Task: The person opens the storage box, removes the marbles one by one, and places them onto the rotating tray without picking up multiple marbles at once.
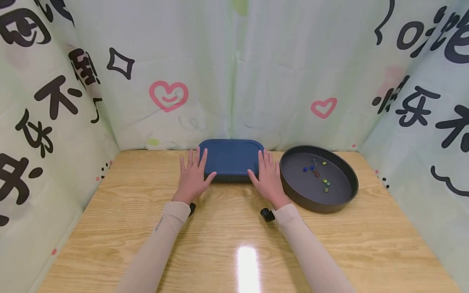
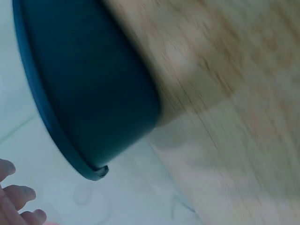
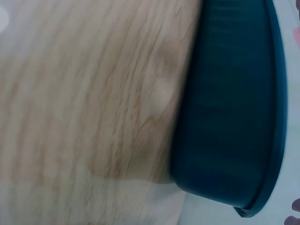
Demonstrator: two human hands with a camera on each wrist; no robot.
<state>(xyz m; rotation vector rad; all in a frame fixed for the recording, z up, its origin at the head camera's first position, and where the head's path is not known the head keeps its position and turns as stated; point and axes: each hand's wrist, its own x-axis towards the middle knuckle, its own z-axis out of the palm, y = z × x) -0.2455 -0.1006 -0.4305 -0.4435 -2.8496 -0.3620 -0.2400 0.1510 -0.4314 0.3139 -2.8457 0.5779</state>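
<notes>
A rectangular box with a blue lid [image 1: 233, 158] stands at the back of the table; its dark side wall shows in the left wrist view [image 2: 93, 79] and the right wrist view [image 3: 225, 108]. My left hand [image 1: 192, 179], fingers spread and straight, is at the box's left end. At the right end is my right hand [image 1: 269, 177], also with straight fingers, between the box and a round dark tray [image 1: 315, 203]. Neither hand is curled round anything; whether they touch the box I cannot tell. Fingertips [image 2: 21, 194] show at the left wrist view's lower left edge.
Several small marbles, among them a blue one [image 1: 305, 169] and a yellowish one [image 1: 324, 162], lie scattered in the round tray. Behind the wooden table [image 1: 220, 236] hangs a pale printed curtain [image 1: 271, 81], with more of it along both sides.
</notes>
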